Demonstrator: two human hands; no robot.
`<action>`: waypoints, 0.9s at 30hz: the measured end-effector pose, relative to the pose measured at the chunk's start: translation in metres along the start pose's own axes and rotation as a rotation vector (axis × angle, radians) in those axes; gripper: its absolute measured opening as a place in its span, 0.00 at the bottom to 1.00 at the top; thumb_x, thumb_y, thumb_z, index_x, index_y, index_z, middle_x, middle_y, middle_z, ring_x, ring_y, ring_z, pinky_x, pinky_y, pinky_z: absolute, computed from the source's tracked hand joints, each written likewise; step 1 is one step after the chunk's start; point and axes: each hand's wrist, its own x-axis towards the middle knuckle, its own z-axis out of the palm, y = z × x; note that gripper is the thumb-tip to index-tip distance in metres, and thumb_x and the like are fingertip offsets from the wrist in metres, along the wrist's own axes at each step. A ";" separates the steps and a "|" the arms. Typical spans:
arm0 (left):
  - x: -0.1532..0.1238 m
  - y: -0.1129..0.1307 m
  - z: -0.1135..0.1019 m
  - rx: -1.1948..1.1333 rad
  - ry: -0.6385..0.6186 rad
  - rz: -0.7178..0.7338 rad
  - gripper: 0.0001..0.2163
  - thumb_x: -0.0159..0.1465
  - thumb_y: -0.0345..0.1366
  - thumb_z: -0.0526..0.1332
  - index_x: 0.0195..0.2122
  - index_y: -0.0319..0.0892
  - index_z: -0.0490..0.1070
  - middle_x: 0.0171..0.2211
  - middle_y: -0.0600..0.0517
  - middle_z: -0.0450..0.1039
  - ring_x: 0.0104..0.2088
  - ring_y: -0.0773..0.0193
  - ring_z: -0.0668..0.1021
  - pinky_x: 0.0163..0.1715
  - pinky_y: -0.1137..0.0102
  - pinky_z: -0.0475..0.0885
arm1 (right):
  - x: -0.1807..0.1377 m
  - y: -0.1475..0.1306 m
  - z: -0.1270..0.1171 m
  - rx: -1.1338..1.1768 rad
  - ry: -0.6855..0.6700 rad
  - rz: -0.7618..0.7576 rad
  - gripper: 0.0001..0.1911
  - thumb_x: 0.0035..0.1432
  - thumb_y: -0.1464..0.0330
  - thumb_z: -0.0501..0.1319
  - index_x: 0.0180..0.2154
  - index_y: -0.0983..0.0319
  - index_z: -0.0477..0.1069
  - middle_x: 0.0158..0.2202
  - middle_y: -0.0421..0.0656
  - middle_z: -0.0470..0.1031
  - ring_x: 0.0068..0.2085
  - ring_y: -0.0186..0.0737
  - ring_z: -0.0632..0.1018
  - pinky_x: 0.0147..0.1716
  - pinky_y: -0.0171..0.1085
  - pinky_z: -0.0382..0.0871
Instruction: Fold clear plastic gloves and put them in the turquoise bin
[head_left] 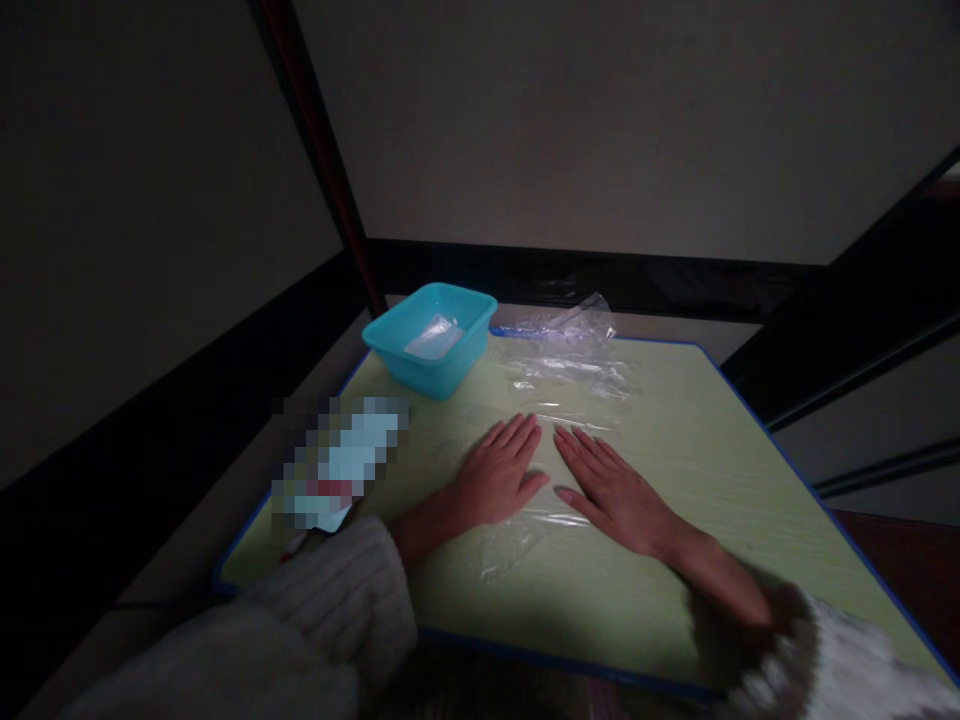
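A clear plastic bag (574, 370) lies lengthwise on the pale green table (712, 450), its far end crumpled and raised near the back edge. My left hand (501, 470) rests flat on the near part of the bag, fingers stretched forward and thumb out to the side. Opposite it, my right hand (616, 492) also lies flat on the plastic, palm down with its fingers extended. A small gap of film shows between the two thumbs. Neither hand grips anything. The bag's near end sticks out below the left hand.
At the back left of the table stands a turquoise plastic basin (431, 340) with a white, shiny packet (436, 337) inside. A phone-like, pixelated object (352, 455) lies along the left edge. Walls rise behind and to the left. Blue trim (787, 465) borders the tabletop.
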 end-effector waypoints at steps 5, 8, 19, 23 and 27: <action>-0.002 -0.003 -0.004 -0.016 -0.003 0.028 0.26 0.65 0.46 0.47 0.59 0.31 0.52 0.62 0.40 0.49 0.62 0.54 0.53 0.59 0.61 0.51 | -0.003 0.006 -0.004 0.001 -0.047 -0.008 0.35 0.63 0.54 0.42 0.64 0.64 0.34 0.63 0.52 0.46 0.63 0.49 0.47 0.58 0.53 0.52; -0.002 -0.003 -0.007 -0.030 -0.005 0.055 0.26 0.65 0.44 0.48 0.59 0.30 0.52 0.62 0.39 0.50 0.62 0.54 0.53 0.59 0.60 0.51 | -0.003 0.006 -0.006 0.017 -0.073 -0.010 0.35 0.63 0.54 0.43 0.64 0.64 0.34 0.64 0.52 0.46 0.63 0.49 0.46 0.58 0.53 0.52; -0.010 0.026 -0.009 -0.108 -0.077 0.172 0.24 0.65 0.38 0.48 0.59 0.27 0.51 0.62 0.36 0.48 0.63 0.55 0.52 0.60 0.64 0.51 | -0.001 0.006 -0.009 0.074 -0.094 0.003 0.34 0.62 0.52 0.42 0.63 0.64 0.41 0.64 0.52 0.46 0.63 0.49 0.45 0.59 0.52 0.50; -0.016 0.022 -0.007 -0.107 -0.084 0.213 0.27 0.65 0.43 0.49 0.60 0.28 0.49 0.62 0.37 0.47 0.63 0.54 0.49 0.60 0.62 0.49 | -0.001 0.006 -0.009 0.075 -0.106 -0.003 0.35 0.63 0.52 0.41 0.63 0.67 0.42 0.64 0.53 0.45 0.63 0.50 0.44 0.59 0.53 0.50; -0.019 0.017 -0.009 -0.122 -0.090 0.245 0.29 0.64 0.45 0.50 0.60 0.30 0.49 0.63 0.37 0.47 0.63 0.54 0.50 0.60 0.61 0.48 | -0.001 0.005 -0.011 0.073 -0.132 0.011 0.35 0.62 0.52 0.41 0.63 0.67 0.42 0.64 0.53 0.44 0.63 0.50 0.45 0.59 0.52 0.49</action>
